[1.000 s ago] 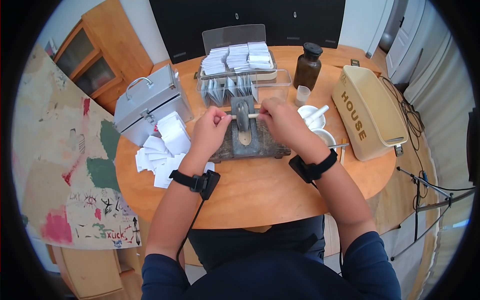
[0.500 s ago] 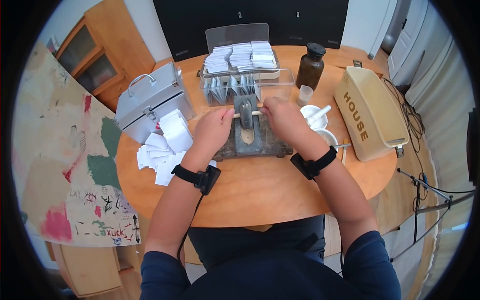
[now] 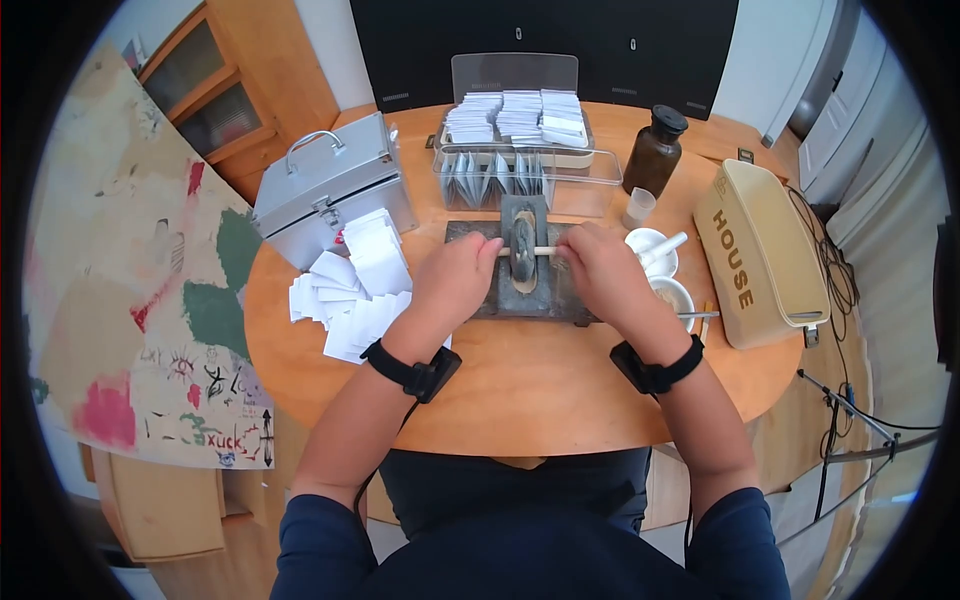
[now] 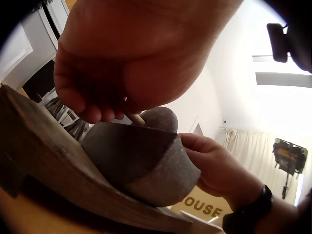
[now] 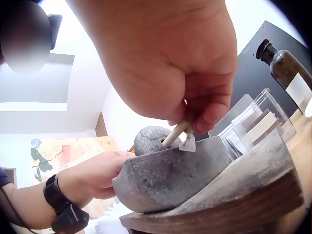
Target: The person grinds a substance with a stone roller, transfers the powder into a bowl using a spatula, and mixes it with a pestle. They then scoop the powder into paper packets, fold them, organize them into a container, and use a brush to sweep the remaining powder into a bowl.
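Observation:
A grey stone grinding wheel (image 3: 522,250) stands upright in a long stone trough (image 3: 522,306), which rests on a dark wooden base (image 5: 219,219). Through the wheel runs a pale wooden axle (image 5: 176,134). My left hand (image 3: 458,277) grips the axle's left end, the fingers curled round it. At the right end, my right hand (image 3: 605,268) holds the axle in curled fingers. A small pale tag (image 5: 187,144) hangs beside the axle under the right hand. Some powdery matter lies in the trough's hollow, partly hidden by the wheel.
Left are a silver metal case (image 3: 335,190) and loose white papers (image 3: 375,265). Behind the trough stands a clear box (image 3: 590,170) of folded packets. To the right are a brown bottle (image 3: 652,160), a plastic cup (image 3: 638,208), white bowls (image 3: 672,290) and a cream bin (image 3: 765,260).
Both hands have drawn the axle and wheel a little toward the body along the trough. The head view has turned, so the table scene sits farther right. Both grips stay the same.

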### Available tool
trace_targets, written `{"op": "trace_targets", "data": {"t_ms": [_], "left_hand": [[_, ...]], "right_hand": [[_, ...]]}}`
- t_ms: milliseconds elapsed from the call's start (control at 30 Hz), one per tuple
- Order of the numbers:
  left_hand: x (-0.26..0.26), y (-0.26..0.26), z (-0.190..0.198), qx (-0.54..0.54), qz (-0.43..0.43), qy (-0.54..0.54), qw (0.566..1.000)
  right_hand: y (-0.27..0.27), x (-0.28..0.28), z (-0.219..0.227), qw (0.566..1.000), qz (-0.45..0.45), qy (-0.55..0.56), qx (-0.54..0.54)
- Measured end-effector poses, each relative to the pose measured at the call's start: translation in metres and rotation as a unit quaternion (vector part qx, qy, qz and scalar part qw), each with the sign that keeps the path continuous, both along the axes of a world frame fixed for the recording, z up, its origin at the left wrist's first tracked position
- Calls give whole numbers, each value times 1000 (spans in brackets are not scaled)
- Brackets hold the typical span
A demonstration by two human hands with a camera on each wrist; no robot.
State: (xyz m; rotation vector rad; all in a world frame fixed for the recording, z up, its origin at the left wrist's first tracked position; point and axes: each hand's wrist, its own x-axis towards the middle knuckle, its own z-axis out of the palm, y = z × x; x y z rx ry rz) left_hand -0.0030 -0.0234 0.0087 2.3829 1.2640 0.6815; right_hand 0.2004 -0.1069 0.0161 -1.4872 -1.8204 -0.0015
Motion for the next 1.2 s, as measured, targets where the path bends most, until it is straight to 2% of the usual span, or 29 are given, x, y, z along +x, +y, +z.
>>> {"op": "trace_targets", "data": {"t_ms": [67,133,233,433,500,633,733,800,833,867,933,1000,1067,1133,1200], "left_hand": [[-3,-6,1,7,-8,-1,1000],[-3,-11,2,-9,-15,-62,998],[1,-2,5,-27,-3,-10,1000],[10,16,-1,7,-4,-22,1000],[2,5,1,-11,-10,-9,1000],[-5,-7,12,-63,-21,9,998],[5,9,3,-35,-9,-14,999],[11,21,-3,-13,-5,-42,999],[13,23,-5,7,-1,-68,998],[12,24,-7,7,-2,-69,998],[6,15,2,-25,-16,6,1000],[-2,2,9,-54,-27,5,998],[-5,-3,9,-90,-38,7,995],[-1,-1,9,-67,-33,0,997],[6,11,2,-47,-18,-20,999]], "right_hand": [[-7,-2,3,1000,12,11,8],[-11,-1,3,999,20,23,15],[-2,4,4,1000,24,-6,-3],[15,5,4,1000,-25,-11,0],[5,4,9,998,-4,-2,-58],[-8,1,18,995,14,3,-103],[9,5,9,995,-12,-9,-94],[19,4,7,999,-35,-9,-15],[18,5,8,999,-36,-10,-14],[17,6,9,999,-34,-16,-32],[11,6,12,998,-34,-22,-50],[-1,6,17,992,0,-21,-124],[-6,5,24,991,-2,-21,-131],[-4,3,22,990,1,-23,-140],[10,4,14,998,-22,-18,-63]]}}
